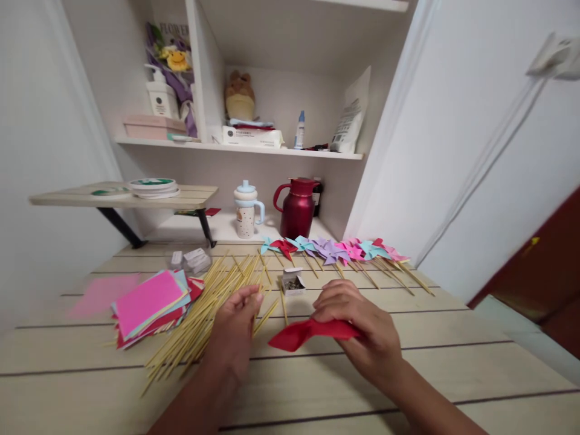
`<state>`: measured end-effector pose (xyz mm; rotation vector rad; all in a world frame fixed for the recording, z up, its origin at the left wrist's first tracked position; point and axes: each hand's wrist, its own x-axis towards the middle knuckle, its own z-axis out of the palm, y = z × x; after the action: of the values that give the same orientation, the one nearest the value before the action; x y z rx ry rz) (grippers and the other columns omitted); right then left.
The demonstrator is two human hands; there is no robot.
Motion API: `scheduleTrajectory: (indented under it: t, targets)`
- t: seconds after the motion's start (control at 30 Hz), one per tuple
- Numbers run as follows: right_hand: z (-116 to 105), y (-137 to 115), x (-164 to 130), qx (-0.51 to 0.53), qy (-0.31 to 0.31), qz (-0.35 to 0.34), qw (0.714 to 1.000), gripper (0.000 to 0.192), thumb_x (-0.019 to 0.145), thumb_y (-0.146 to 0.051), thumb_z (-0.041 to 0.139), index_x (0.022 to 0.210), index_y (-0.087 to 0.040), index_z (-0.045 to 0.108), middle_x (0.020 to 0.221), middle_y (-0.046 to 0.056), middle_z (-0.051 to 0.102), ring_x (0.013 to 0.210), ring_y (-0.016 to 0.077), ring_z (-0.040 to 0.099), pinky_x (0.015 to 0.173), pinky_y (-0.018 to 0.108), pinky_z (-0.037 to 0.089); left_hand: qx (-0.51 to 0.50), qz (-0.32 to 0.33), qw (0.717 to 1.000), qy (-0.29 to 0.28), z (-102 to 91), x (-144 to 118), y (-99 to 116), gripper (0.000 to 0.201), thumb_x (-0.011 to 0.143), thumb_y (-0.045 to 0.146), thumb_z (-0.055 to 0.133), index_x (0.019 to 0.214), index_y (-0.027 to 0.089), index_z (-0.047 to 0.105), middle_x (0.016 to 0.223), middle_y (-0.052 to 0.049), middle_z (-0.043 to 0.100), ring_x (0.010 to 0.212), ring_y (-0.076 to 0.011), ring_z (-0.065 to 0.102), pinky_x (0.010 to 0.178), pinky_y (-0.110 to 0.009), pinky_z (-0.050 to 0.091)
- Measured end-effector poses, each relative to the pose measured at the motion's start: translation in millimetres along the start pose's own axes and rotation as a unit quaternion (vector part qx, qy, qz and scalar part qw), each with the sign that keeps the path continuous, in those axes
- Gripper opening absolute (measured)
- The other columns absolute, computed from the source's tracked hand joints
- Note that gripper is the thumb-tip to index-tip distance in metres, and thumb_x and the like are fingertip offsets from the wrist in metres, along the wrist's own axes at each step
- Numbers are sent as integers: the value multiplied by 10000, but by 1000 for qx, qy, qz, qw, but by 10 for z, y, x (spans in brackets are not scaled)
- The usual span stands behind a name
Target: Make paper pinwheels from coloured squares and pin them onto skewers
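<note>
My right hand (pixel 357 329) grips a folded red paper piece (pixel 299 335) just above the wooden table (pixel 408 362). My left hand (pixel 238 323) rests on the pile of thin bamboo sticks (pixel 203 314), fingertips pinched on one stick. A small open box of pins (pixel 293 281) sits just beyond both hands. Finished paper pinwheels (pixel 335 249) in red, blue, purple and pink lie in a row at the far side. A stack of coloured paper squares (pixel 149 302) lies left of the sticks.
A dark red jug (pixel 296 207) and a pale lidded cup (pixel 247 211) stand at the back. A small raised shelf (pixel 122 194) holds tape rolls at left. Wall shelves above carry bottles, boxes and a plush toy. A white wall closes the right side.
</note>
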<state>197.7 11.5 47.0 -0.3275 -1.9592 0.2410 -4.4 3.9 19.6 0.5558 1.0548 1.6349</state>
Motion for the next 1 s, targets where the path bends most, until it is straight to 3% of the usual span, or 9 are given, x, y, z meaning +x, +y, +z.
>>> scheduleTrajectory:
  t: [0.13,0.33,0.5,0.7,1.0]
  targets:
    - [5,64,-29,2,24,47,999,133,877,-116,612,930,-211,691,812,67,702,799,229,643,761,428,508,-80,38,996,8,-23,81,88,201,675,152,775,851,183,684,823,2,688,735,-74,616,743,-188,482]
    - [21,109,-50,-5,43,80,996,139,868,-108,608,887,-219,689,804,57,696,795,223,647,753,411,510,-55,64,995,-43,-24,105,23,204,670,219,791,848,181,698,843,10,701,734,-77,604,756,-204,465]
    - [33,120,-64,9,32,90,995,191,853,-55,599,905,-220,681,817,47,679,820,216,634,760,404,499,-11,55,995,-78,-21,127,-112,203,652,220,809,822,144,729,846,-30,728,770,-113,615,796,-235,445]
    - [46,129,-68,7,29,93,995,173,859,-68,598,897,-215,682,816,53,685,814,216,636,747,396,506,-27,32,996,-73,4,208,-207,214,656,231,821,828,144,727,809,-18,720,709,-95,591,762,-223,443]
    - [57,132,-91,15,21,105,994,120,862,-114,629,894,-216,683,825,68,680,816,225,641,738,391,528,-119,-44,986,-104,5,99,-14,223,660,250,834,801,164,684,656,42,576,557,-62,493,776,-265,512]
